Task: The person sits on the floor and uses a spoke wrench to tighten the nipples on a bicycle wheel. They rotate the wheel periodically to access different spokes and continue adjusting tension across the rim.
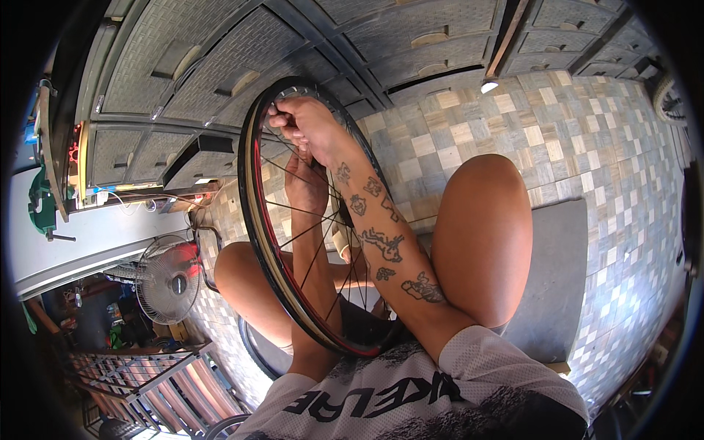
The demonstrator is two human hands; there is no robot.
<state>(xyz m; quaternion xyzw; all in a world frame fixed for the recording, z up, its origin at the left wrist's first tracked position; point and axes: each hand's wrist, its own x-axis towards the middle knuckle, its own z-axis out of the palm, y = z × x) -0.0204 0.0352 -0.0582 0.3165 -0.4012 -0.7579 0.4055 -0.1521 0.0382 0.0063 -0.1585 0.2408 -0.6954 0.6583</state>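
While the wheel (254,198) stands tilted, its far rim (293,83) borders both hands (306,187) (314,125).

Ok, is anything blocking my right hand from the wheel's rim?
Nothing visible is: your right hand is right by the upper part of the wheel's rim. Your left hand is just below your right in the picture, not between them.

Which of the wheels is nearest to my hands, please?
The red-striped wheel: your right hand and left hand are at it, while the wheel at the right edge stands far away.
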